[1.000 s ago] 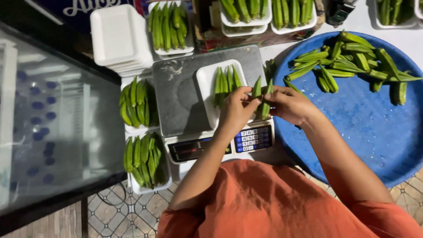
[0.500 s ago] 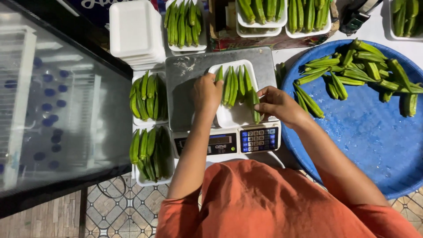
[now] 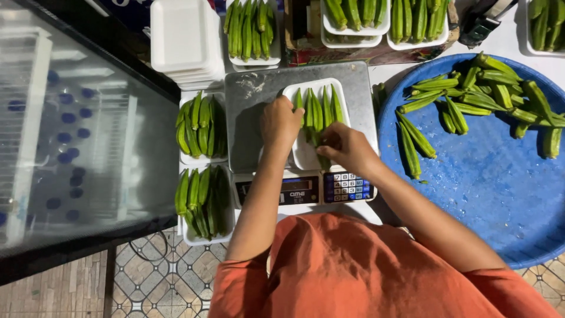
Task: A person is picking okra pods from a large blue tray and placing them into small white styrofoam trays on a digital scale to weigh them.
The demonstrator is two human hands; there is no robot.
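On the metal platform of the digital scale (image 3: 259, 126) sits a white foam tray (image 3: 306, 154), with a row of okra pods (image 3: 321, 109) lying lengthwise in its upper half, tips pointing away from the person. Both hands work at the near end of that row.

Left hand (image 3: 281, 122): at the tray's left edge, fingers curled down and touching the leftmost pods. Looks like a loose pinch, but whether it truly grips a pod or just steadies the row, cannot tell; the fingertips are hidden under the knuckles.

Right hand (image 3: 346, 147): over the tray's lower right part, fingers closed around the stem ends of one or two pods near the middle of the row. A pod end sticks out below the hand toward the scale display (image 3: 300, 191) and keypad (image 3: 347, 187).

The two hands are close, with the pods between and just above them.

Around it:
- blue round tub (image 3: 488, 194) to the right, loose okra (image 3: 471, 94) scattered across its far side, well apart from the right hand
- two filled trays (image 3: 203, 171) just left of the scale, one behind the other
- stack of empty foam trays (image 3: 185, 41) at far left
- more filled trays (image 3: 359, 17) along the far edge
- glass-topped case (image 3: 76, 135) at left.
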